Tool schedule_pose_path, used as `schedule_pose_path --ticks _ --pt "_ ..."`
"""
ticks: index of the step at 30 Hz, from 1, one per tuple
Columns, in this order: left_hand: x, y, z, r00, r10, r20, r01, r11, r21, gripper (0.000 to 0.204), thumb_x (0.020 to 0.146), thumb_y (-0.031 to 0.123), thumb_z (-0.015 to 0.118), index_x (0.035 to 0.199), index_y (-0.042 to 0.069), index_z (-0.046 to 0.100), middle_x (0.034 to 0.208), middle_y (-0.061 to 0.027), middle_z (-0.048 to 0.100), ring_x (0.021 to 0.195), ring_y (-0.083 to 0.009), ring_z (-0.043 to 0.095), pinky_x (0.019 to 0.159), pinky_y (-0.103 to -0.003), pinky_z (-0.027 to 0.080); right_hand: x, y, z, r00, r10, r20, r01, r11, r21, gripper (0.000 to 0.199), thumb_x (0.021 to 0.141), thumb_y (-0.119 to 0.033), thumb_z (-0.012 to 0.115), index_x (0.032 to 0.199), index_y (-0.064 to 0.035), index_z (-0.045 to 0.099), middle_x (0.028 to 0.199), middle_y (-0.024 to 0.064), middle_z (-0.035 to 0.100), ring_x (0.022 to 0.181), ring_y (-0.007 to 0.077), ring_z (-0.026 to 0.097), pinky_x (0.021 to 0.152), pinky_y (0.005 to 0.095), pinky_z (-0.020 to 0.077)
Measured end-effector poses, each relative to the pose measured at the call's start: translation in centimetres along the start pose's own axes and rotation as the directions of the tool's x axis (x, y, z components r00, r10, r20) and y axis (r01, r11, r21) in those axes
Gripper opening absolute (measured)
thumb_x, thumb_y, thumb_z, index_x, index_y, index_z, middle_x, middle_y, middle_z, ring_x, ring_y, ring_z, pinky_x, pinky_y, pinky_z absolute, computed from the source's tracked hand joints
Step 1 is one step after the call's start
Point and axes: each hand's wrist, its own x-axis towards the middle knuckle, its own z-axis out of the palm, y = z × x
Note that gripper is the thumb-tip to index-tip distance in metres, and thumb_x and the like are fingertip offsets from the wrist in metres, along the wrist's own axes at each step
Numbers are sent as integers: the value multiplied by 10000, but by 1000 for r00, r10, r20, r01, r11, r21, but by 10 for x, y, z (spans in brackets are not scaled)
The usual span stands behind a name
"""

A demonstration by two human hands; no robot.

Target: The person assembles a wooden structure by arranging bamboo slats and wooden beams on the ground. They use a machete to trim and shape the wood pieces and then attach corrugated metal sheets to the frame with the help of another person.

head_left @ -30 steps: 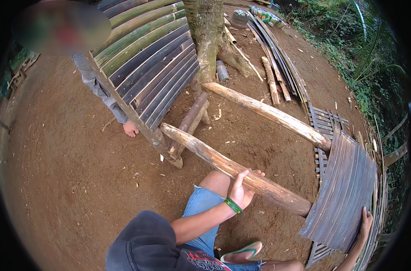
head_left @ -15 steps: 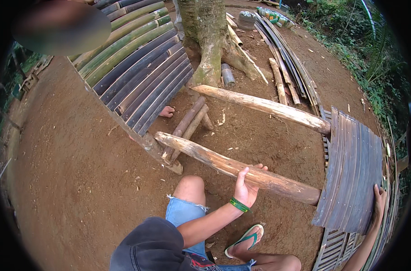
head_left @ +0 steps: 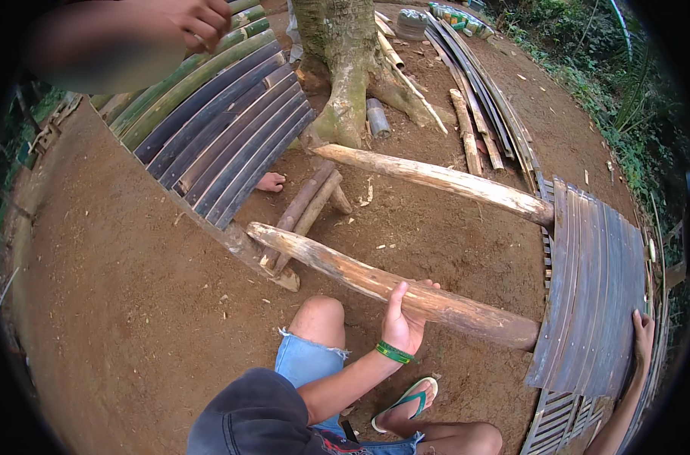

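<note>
Outdoors, left hand (head_left: 403, 331) clasping tapered log (head_left: 472, 312), right hand (head_left: 644, 338) at ribbed panel (head_left: 591, 292).

A thick tree trunk (head_left: 334, 72) is rooted in brown soil (head_left: 133, 288). A greyish cylinder (head_left: 377, 119) is seen beside its roots. Farther right, long dark strips (head_left: 474, 76) are laid out, and the ground is bordered by green plants (head_left: 614, 83).
</note>
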Motion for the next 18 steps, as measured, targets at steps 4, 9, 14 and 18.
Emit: schedule_pose_path --ticks 4,9,14,18 --pt "6 14 -30 992 -120 26 115 983 144 456 994 411 524 1243 29 551 1239 -150 641 1178 -287 602 1049 -443 460 5 6 5 1000 23 -19 -25 996 -90 673 918 -490 673 1244 79 526 1150 132 559 1045 184 523 927 314 417" --pt "10 21 -46 975 -176 134 157 978 140 483 981 370 592 1330 52 487 1333 -129 579 1243 -241 557 1094 -450 428 -2 7 10 990 130 60 -130 991 -15 775 908 -482 686 1351 109 449 1310 205 519 1210 250 506 1055 348 369" --pt "10 21 -51 987 -110 114 101 991 86 316 968 262 626 1189 51 546 1204 -92 623 1165 -234 596 1024 -488 486 -17 8 2 996 85 35 -86 995 41 723 913 -469 689 1309 102 489 1227 165 562 1114 207 538 983 324 410" --pt "4 17 -52 992 -84 90 73 990 119 322 971 267 623 1181 35 545 1154 -91 639 1117 -228 625 978 -464 522 -27 9 5 998 -21 -58 25 998 59 619 936 -488 646 1179 78 582 1049 92 618 937 143 554 848 289 445"
